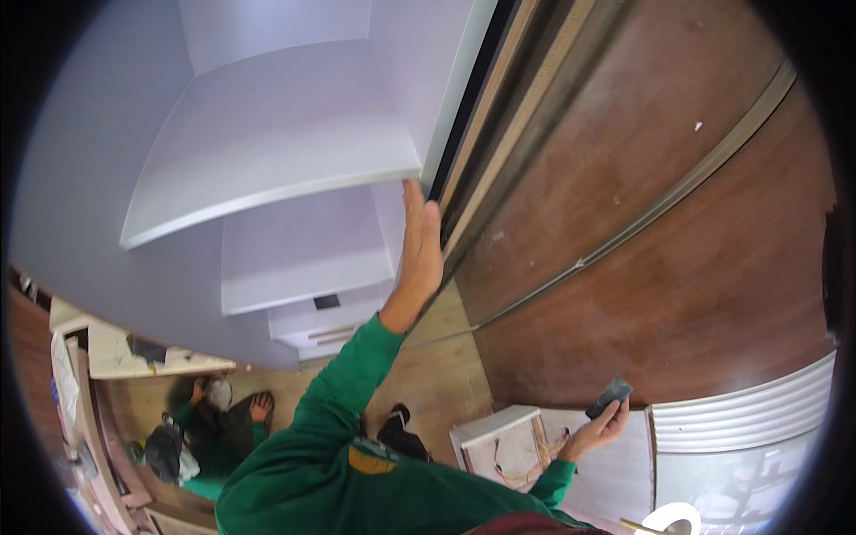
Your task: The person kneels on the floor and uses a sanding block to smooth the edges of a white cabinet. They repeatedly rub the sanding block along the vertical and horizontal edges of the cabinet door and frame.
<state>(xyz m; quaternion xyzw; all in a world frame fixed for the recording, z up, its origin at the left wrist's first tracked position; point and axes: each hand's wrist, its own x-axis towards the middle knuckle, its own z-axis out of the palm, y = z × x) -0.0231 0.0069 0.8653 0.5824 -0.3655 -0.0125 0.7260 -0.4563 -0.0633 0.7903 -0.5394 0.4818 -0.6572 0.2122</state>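
Note:
My left hand (pixel 421 248) is raised against the side edge of a tall white cabinet (pixel 267 192), just below the front corner of an upper shelf. Its fingers are stretched out and it holds nothing. Held out low on the right, my right hand (pixel 599 434) grips a small dark grey block (pixel 610 398) between thumb and fingers. The block is apart from any surface. Both arms wear green sleeves.
A large brown wood panel (pixel 615 259) with a metal strip rises on the right. Below it stand a white open box (pixel 495 437) with loose wires and a white ribbed panel (pixel 744 412). Another person (pixel 214 441) crouches at lower left beside a bench (pixel 134 352).

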